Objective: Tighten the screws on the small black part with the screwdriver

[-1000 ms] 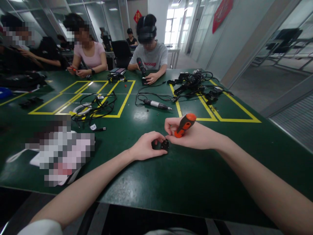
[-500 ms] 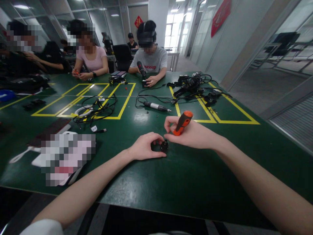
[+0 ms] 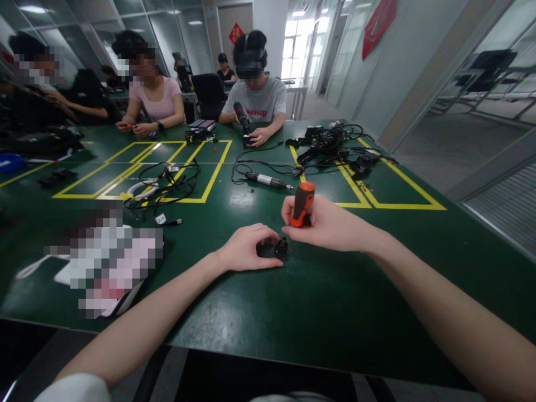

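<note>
Left hand (image 3: pixel 243 249): fingers curved around part (image 3: pixel 281 249), contact unclear. Right hand (image 3: pixel 335 224): fingers closed on driver (image 3: pixel 302 205). A loose left hold could let the part skid.

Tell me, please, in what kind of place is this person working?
Probably a shared office workroom: glass partitions behind, several people seated around a green table marked with yellow tape, and tangled cables beside an electric screwdriver.

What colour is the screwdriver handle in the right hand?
The handle in the right hand is orange and dark grey; the head view shows it.
</note>
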Available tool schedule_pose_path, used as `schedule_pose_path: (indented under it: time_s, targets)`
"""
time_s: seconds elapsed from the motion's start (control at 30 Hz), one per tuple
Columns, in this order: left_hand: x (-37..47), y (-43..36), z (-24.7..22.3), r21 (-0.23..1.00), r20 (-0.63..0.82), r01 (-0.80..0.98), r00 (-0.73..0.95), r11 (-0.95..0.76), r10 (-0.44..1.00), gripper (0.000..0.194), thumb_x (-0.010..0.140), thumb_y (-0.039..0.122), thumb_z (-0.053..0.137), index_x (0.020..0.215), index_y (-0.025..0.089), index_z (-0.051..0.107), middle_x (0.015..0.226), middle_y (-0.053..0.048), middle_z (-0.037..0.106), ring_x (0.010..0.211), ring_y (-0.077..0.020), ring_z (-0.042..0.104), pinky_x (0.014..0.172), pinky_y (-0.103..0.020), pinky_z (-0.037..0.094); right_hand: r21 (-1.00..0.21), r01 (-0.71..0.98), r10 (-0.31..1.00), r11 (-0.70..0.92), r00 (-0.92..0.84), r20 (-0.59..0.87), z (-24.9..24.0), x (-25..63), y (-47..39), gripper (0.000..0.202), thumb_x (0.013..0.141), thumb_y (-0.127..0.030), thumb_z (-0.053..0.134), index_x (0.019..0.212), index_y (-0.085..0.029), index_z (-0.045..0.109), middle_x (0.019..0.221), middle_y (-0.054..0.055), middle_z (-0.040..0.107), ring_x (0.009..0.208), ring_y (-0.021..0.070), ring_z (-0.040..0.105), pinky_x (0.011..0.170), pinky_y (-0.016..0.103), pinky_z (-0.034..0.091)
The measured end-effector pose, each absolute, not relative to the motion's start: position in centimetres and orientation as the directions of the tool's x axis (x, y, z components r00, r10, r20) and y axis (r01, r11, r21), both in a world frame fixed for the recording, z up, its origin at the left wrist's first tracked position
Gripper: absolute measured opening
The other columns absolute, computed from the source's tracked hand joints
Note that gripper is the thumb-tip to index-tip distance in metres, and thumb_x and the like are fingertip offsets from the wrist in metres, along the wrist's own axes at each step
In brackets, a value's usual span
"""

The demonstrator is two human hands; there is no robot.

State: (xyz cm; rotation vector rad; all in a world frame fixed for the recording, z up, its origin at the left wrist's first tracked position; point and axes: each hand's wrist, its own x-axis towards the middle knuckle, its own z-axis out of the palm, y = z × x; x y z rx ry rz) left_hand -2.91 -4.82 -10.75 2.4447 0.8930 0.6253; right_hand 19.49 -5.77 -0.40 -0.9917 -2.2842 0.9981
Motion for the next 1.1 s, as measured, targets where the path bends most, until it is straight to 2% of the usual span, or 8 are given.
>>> schedule_pose_path:
  time_s: [0.13, 0.3, 0.47, 0.73, 0.9, 1.1]
  targets:
    - [-2.93, -4.77, -10.84, 0.554, 0.255, 0.469, 0.691, -0.688, 0.676, 0.047, 0.080, 0.057, 0.081, 0.107, 0.020, 0.070, 0.095, -0.004, 0.071, 0.085, -0.0185, 0.066, 0.078, -0.030, 0.052, -0.738, 0.443, 0.758, 0.509, -0.637, 0.140, -0.38, 19.66, -5.71, 0.009, 0.074, -0.019, 0.062, 0.081, -0.020, 0.056, 0.075, -0.002, 0.055, 0.067, 0.0139, 0.047, 0.064, 0.027, 0.038]
    - [-2.93, -4.76, -10.88, 0.536, 0.268, 0.454, 0.708, -0.712, 0.653, 0.045, 0.083, 0.057, 0.079, 0.107, 0.019, 0.070, 0.095, -0.004, 0.071, 0.084, -0.0186, 0.066, 0.077, -0.030, 0.051, -0.770, 0.427, 0.753, 0.475, -0.650, 0.103, -0.44, 19.61, -5.69, 0.017, 0.069, -0.017, 0.061, 0.085, -0.019, 0.057, 0.078, -0.002, 0.054, 0.067, 0.0136, 0.048, 0.064, 0.026, 0.040]
    - [-2.85, -4.89, -10.85, 0.535, 0.254, 0.452, 0.721, -0.714, 0.645, 0.045, 0.084, 0.055, 0.078, 0.110, 0.019, 0.070, 0.094, -0.005, 0.071, 0.086, -0.0193, 0.066, 0.080, -0.030, 0.052, -0.773, 0.403, 0.747, 0.490, -0.651, 0.134, -0.56, 19.36, -5.72, 0.009, 0.074, -0.021, 0.063, 0.078, -0.020, 0.055, 0.072, -0.003, 0.053, 0.063, 0.0127, 0.045, 0.061, 0.026, 0.037]
    - [-2.84, -4.91, -10.97, 0.538, 0.260, 0.443, 0.723, -0.718, 0.640, 0.045, 0.085, 0.052, 0.077, 0.116, 0.020, 0.069, 0.097, -0.005, 0.072, 0.088, -0.0200, 0.067, 0.083, -0.032, 0.053, -0.762, 0.406, 0.739, 0.504, -0.660, 0.136, -0.37, 19.55, -5.77, 0.009, 0.075, -0.022, 0.065, 0.078, -0.020, 0.056, 0.073, -0.002, 0.056, 0.066, 0.0136, 0.048, 0.063, 0.026, 0.040]
    - [-2.82, -4.92, -11.02, 0.536, 0.266, 0.438, 0.724, -0.722, 0.637, 0.042, 0.086, 0.052, 0.076, 0.113, 0.020, 0.070, 0.095, -0.005, 0.071, 0.088, -0.0200, 0.067, 0.082, -0.031, 0.053, -0.777, 0.398, 0.730, 0.488, -0.674, 0.113, -0.29, 19.81, -5.69, 0.013, 0.072, -0.019, 0.064, 0.083, -0.020, 0.057, 0.077, -0.002, 0.056, 0.069, 0.0139, 0.049, 0.065, 0.026, 0.042]
    - [-2.87, -4.95, -10.93, 0.537, 0.270, 0.434, 0.723, -0.723, 0.635, 0.040, 0.087, 0.052, 0.075, 0.110, 0.020, 0.070, 0.093, -0.005, 0.070, 0.086, -0.0198, 0.066, 0.081, -0.031, 0.052, -0.777, 0.399, 0.747, 0.487, -0.651, 0.134, -0.52, 19.53, -5.74, 0.010, 0.077, -0.022, 0.066, 0.081, -0.020, 0.056, 0.075, -0.002, 0.056, 0.066, 0.0133, 0.048, 0.062, 0.026, 0.039]
